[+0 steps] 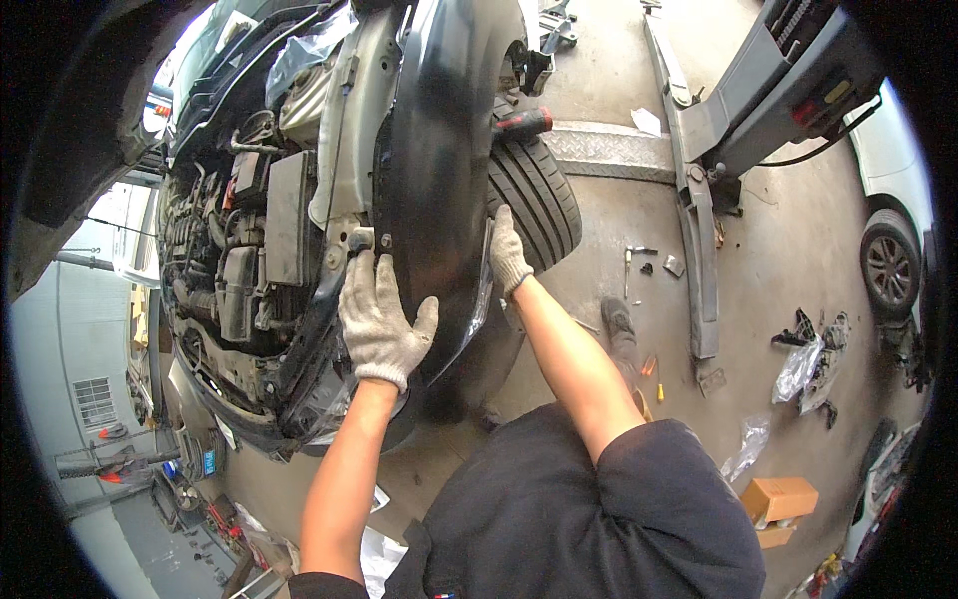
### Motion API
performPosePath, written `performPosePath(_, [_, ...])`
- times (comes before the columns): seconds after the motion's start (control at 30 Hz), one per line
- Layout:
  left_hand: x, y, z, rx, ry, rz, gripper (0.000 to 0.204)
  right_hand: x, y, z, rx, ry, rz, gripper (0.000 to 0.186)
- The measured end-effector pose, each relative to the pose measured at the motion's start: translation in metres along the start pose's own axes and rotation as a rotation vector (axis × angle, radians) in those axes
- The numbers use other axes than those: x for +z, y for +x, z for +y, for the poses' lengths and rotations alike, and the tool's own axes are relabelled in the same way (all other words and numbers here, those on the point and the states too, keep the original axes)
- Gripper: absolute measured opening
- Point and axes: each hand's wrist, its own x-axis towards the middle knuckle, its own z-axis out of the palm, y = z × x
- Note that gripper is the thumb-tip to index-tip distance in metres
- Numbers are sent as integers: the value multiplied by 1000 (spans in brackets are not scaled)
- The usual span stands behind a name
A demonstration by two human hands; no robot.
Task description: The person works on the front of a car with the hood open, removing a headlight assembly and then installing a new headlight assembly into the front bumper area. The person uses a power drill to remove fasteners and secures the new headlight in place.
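Both my hands wear pale knitted work gloves. My left hand (381, 324) has its fingers spread, with the tips at the inner upper edge of a glossy black fender (429, 190) and next to a small dark round part (360, 239). Against the fender's outer side, by the wheel arch, rests my right hand (510, 255). Its fingers point forward, stretched out, and some of them are hidden. Right beside it is the tire (539, 200). A red and black tool (524, 124) lies on top of that tire, its far end hidden by the fender.
The engine bay (249, 230) lies uncovered at left. A lift post (778, 90) and its arm (696, 220) stand at right. Hand tools (631, 265), screwdrivers (655, 377), plastic-wrapped parts (803, 369) and a cardboard box (778, 499) lie on the floor. Another car (893, 160) is at far right.
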Motion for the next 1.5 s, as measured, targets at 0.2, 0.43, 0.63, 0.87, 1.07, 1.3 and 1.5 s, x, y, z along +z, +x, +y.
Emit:
performPosePath(0.2, [-1,-1,0,-7,-1,0,78,6,-8,-1,-61,-49,9,70])
performPosePath(0.43, [0,2,3,6,3,2,78,-17,25,28,-320,-559,-21,51])
performPosePath(0.63, [-3,0,2,-4,0,-13,79,-7,13,19,-256,-527,70,55])
performPosePath(0.87, [-3,2,1,-1,-5,-6,79,-12,3,17,41,-13,-98,60])
performPosePath(1.07, [-3,0,1,-2,-1,8,76,-9,-15,6,-41,-225,28,58])
performPosePath(1.3, [-3,2,2,15,6,22,77,-6,-20,-9,-459,-1038,-29,34])
performPosePath(1.5, [-4,-2,3,-14,5,-10,76,-12,-3,17,-643,-1189,46,19])
